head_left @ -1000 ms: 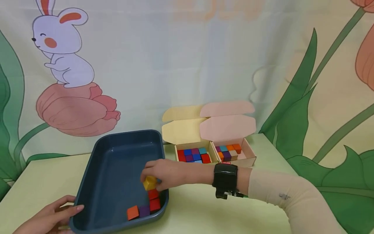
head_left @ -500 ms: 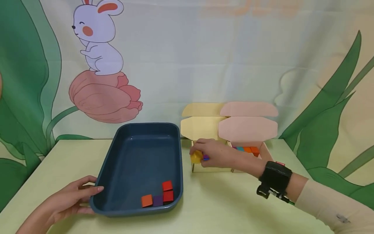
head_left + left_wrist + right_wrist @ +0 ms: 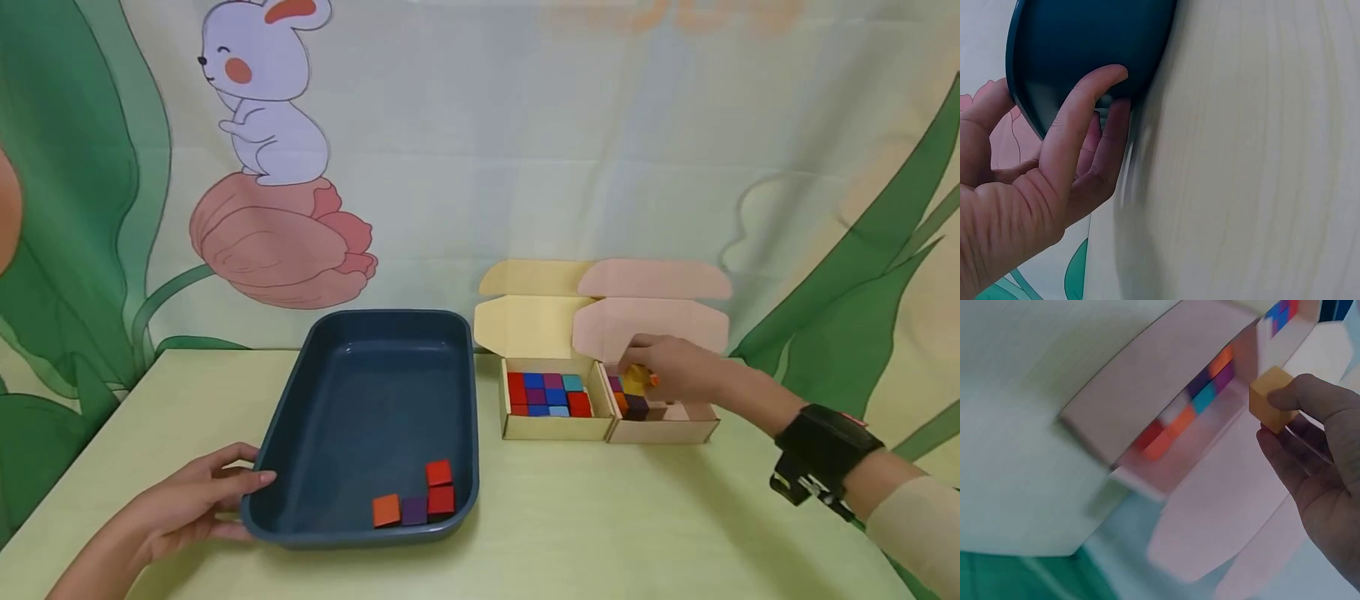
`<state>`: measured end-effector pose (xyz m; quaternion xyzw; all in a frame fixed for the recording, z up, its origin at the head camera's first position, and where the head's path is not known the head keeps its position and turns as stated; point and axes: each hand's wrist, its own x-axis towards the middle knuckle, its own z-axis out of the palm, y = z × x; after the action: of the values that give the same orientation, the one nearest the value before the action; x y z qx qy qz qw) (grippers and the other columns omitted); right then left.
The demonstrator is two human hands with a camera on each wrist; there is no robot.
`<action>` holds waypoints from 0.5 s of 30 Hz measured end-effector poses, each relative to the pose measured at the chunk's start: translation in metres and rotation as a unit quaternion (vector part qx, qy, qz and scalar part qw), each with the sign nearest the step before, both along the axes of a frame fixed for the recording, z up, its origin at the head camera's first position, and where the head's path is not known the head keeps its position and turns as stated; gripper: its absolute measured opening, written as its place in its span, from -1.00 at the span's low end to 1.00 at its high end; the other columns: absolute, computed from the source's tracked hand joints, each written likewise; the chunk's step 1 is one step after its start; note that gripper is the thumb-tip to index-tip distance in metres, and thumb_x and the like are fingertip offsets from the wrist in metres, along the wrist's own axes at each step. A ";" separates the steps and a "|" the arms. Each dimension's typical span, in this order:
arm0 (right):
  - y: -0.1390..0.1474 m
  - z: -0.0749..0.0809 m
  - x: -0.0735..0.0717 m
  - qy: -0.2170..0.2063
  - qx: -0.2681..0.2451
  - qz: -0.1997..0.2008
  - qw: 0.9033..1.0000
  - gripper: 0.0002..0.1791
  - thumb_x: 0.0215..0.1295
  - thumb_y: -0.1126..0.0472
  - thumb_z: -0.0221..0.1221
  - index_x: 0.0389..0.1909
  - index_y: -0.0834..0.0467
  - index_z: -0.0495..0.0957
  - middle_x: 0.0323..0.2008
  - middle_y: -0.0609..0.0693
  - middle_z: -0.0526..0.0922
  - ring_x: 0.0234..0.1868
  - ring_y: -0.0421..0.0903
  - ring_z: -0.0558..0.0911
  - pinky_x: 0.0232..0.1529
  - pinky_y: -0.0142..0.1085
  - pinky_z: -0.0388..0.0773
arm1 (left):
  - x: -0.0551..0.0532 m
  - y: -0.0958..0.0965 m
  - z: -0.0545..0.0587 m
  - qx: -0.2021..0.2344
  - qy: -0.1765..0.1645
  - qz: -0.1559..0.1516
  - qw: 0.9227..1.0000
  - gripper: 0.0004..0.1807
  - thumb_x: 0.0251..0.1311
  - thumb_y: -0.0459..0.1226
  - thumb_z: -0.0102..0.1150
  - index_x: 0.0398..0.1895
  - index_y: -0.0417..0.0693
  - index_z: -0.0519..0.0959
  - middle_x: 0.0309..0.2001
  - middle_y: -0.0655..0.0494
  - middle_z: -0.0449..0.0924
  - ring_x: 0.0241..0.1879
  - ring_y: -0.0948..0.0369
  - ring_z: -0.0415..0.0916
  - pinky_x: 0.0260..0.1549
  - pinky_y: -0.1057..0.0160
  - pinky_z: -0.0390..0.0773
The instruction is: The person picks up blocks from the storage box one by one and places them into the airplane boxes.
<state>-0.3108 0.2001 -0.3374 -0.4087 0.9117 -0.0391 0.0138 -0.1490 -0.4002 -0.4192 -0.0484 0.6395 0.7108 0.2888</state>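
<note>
My right hand (image 3: 678,368) pinches a yellow cube block (image 3: 1263,403) between thumb and fingers, held above the pink box (image 3: 663,432). Inside that box lie orange, purple, teal, pale and red cubes (image 3: 1204,400), partly hidden behind my hand in the head view. At the left, my left hand (image 3: 191,504) grips the near-left corner of a dark blue tray (image 3: 367,400), thumb over the rim and fingers outside. Along the tray's near right corner sit an orange cube (image 3: 387,510), a purple cube (image 3: 414,510) and two red cubes (image 3: 441,501).
A cream box (image 3: 558,427) with several red, blue, purple and teal cubes (image 3: 553,397) adjoins the pink box. Both lids (image 3: 525,327) stand raised at the back. Behind the table (image 3: 570,517) hangs a printed cloth (image 3: 450,167) with a rabbit and flowers.
My right hand has carried the yellow cube from the tray, past the cream box, to above the pink box. My left hand stays on the tray. The head view has shifted.
</note>
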 end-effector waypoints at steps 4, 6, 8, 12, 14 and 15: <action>0.036 0.001 -0.012 0.005 0.039 0.004 0.999 -0.63 -0.01 0.45 0.51 -0.15 0.18 0.70 -0.18 -0.02 0.61 -0.20 -0.03 0.62 -0.16 -0.19 0.72 | -0.005 0.001 0.001 -0.002 0.009 -0.003 1.000 -0.80 0.55 -0.22 0.04 0.08 0.01 0.28 -0.04 -0.04 0.54 -0.05 0.04 0.68 -0.06 -0.09 0.71; 0.050 0.001 -0.017 -0.001 0.061 0.007 0.998 -0.66 0.01 0.43 0.52 -0.17 0.17 0.71 -0.21 -0.04 0.63 -0.23 -0.05 0.60 -0.18 -0.22 0.71 | -0.007 0.002 0.001 -0.005 0.012 -0.005 1.000 -0.79 0.55 -0.21 0.04 0.09 0.01 0.29 -0.04 -0.04 0.54 -0.05 0.04 0.68 -0.06 -0.10 0.71; 0.060 0.001 -0.020 -0.012 0.083 0.011 0.996 -0.68 0.03 0.41 0.52 -0.18 0.16 0.71 -0.25 -0.06 0.63 -0.26 -0.08 0.57 -0.22 -0.28 0.68 | -0.008 0.001 0.000 -0.007 0.014 -0.009 1.000 -0.78 0.55 -0.21 0.04 0.10 0.00 0.28 -0.04 -0.04 0.54 -0.05 0.04 0.68 -0.06 -0.10 0.71; 0.069 -0.002 -0.025 -0.043 0.102 0.001 0.994 -0.69 0.03 0.38 0.53 -0.23 0.13 0.64 -0.37 -0.12 0.56 -0.34 -0.13 0.49 -0.32 -0.38 0.58 | -0.008 0.000 -0.002 -0.006 0.012 -0.016 1.000 -0.80 0.56 -0.21 0.01 0.08 0.01 0.28 -0.05 -0.03 0.53 -0.06 0.05 0.68 -0.08 -0.08 0.72; 0.070 -0.008 -0.026 -0.057 0.103 -0.010 0.993 -0.66 0.03 0.35 0.53 -0.22 0.12 0.60 -0.38 -0.14 0.54 -0.33 -0.14 0.48 -0.32 -0.38 0.56 | -0.007 -0.002 -0.004 0.000 0.009 -0.024 1.000 -0.84 0.57 -0.20 -0.01 0.06 0.03 0.30 -0.05 -0.02 0.55 -0.06 0.04 0.68 -0.08 -0.07 0.72; 0.070 -0.012 -0.027 -0.063 0.100 -0.014 0.993 -0.65 0.04 0.34 0.53 -0.21 0.12 0.59 -0.39 -0.14 0.53 -0.33 -0.15 0.47 -0.32 -0.38 0.55 | -0.006 -0.002 -0.004 0.001 0.009 -0.027 1.000 -0.85 0.58 -0.20 -0.02 0.06 0.03 0.30 -0.04 -0.02 0.55 -0.06 0.04 0.68 -0.08 -0.06 0.72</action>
<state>-0.3377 0.2701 -0.3491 -0.3888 0.9141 0.0267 0.1117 -0.1554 -0.4025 -0.4237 -0.0250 0.6426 0.7036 0.3023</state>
